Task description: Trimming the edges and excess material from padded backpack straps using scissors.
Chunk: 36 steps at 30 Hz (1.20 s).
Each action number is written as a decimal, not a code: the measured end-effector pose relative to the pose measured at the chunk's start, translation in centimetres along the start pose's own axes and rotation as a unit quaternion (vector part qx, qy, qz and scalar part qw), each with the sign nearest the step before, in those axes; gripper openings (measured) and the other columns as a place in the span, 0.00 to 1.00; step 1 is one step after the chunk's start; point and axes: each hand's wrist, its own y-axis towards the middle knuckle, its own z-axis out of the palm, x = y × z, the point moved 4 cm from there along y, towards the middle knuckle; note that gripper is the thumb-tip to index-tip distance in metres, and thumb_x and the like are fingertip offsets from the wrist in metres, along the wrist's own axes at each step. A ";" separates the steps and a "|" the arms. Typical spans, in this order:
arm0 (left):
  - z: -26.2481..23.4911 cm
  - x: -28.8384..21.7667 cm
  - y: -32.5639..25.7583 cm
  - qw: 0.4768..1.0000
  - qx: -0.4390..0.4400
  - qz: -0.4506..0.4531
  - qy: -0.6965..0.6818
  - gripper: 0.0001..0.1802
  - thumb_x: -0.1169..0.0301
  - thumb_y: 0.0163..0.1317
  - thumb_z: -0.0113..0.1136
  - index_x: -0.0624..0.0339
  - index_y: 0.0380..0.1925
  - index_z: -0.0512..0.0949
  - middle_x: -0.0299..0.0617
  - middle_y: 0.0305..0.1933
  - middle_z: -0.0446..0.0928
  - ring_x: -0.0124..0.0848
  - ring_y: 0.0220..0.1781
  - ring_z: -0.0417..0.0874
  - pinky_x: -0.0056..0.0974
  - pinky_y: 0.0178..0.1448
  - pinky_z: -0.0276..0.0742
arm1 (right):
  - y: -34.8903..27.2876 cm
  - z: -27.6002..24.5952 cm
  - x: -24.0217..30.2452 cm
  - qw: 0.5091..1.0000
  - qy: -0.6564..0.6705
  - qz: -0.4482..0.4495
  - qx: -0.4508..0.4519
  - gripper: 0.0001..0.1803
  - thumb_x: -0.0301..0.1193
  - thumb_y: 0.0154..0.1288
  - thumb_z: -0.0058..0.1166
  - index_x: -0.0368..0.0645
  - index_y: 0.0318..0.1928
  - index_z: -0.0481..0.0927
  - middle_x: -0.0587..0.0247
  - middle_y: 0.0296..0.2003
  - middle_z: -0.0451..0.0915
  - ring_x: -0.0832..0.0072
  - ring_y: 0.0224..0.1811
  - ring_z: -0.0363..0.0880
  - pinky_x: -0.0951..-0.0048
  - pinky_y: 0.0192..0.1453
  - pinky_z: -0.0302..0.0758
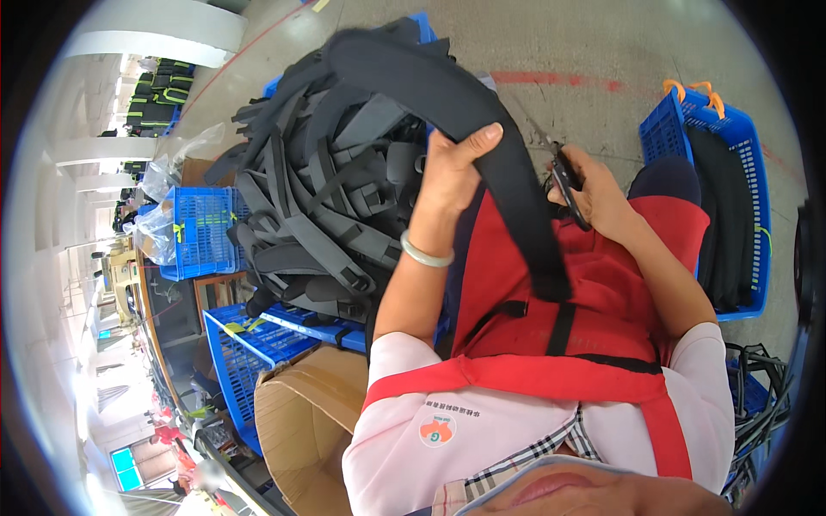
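Observation:
A long, curved black padded shoulder strap (469,96) hangs over my lap. My left hand (450,175) grips its edge, thumb on top and the other fingers behind it. The strap's upper end reaches over the pile at the left, and its lower end drops onto my red apron (602,258). In my right hand (595,191), just right of the strap, is a pair of scissors (565,181) with black handles. Their blades point up and away from me, apart from the strap. Whether the blades are parted is hard to make out.
A heap of black and grey padded straps (335,172) fills the left side. Blue crates (202,232) and an open cardboard box (301,404) stand beside it. On the right, a blue crate (757,206) with orange handles holds black pieces (723,224). Black strips (757,387) lie behind it.

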 end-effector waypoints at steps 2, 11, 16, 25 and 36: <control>1.0 -3.0 1.0 0.993 0.031 -0.018 0.115 0.12 0.81 0.52 0.67 0.65 0.38 0.80 0.36 0.36 0.81 0.26 0.37 0.81 0.31 0.43 0.77 | 0.1 -1.5 0.4 0.997 0.022 -0.048 -0.052 0.22 0.38 0.59 0.66 0.37 0.42 0.70 0.63 0.26 0.69 0.80 0.29 0.65 0.75 0.33 0.67; -0.3 2.0 -7.0 0.793 0.302 -0.269 0.455 0.17 0.75 0.48 0.73 0.68 0.39 0.81 0.36 0.35 0.82 0.21 0.39 0.77 0.31 0.46 0.75 | 0.3 -4.5 2.4 0.963 0.216 -0.049 -0.151 0.14 0.28 0.60 0.64 0.42 0.38 0.69 0.68 0.27 0.72 0.82 0.27 0.73 0.80 0.31 0.72; -0.9 1.7 -6.9 0.660 0.265 -0.223 0.667 0.19 0.63 0.55 0.70 0.70 0.34 0.79 0.51 0.26 0.78 0.28 0.29 0.77 0.38 0.36 0.74 | -1.3 -2.2 0.1 0.964 0.238 0.003 -0.116 0.12 0.29 0.62 0.63 0.43 0.36 0.70 0.71 0.24 0.72 0.85 0.23 0.72 0.83 0.28 0.70; 2.0 2.7 -3.0 0.964 0.138 -0.153 0.168 0.09 0.74 0.60 0.65 0.66 0.38 0.80 0.35 0.32 0.80 0.21 0.33 0.78 0.27 0.39 0.75 | -0.9 0.1 1.7 0.941 0.327 0.066 -0.052 0.14 0.38 0.66 0.58 0.40 0.38 0.72 0.64 0.24 0.76 0.82 0.21 0.76 0.82 0.21 0.69; 0.1 3.0 -2.4 0.980 0.028 -0.169 0.102 0.08 0.77 0.58 0.64 0.65 0.39 0.80 0.38 0.32 0.82 0.24 0.30 0.82 0.27 0.35 0.77 | -7.6 -0.6 -0.1 0.983 -0.091 0.157 -0.016 0.34 0.34 0.46 0.73 0.43 0.49 0.63 0.60 0.29 0.68 0.70 0.27 0.65 0.67 0.33 0.69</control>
